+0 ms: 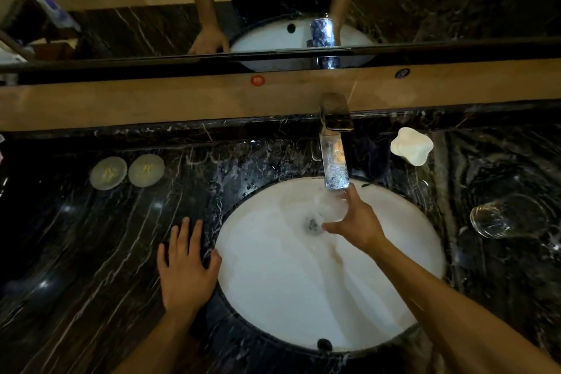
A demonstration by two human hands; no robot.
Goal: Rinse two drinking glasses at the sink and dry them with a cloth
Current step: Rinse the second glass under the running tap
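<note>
right now a clear drinking glass [332, 206] is gripped by the right hand [358, 222], fingers and thumb curled round it, and it is held under the tap [334, 158] above the drain [312, 223] of the white sink [273, 297]. the left hand [185, 267] is laid flat on the dark marble counter [91, 252] at the basin's left rim, fingers straight and spread, nothing grasped. a second glass [504, 217] is seen on the counter to the right, well apart from the sink. two round coasters [127, 171] are set at the far left, and a white soap dish [411, 146] just right of the tap.
</note>
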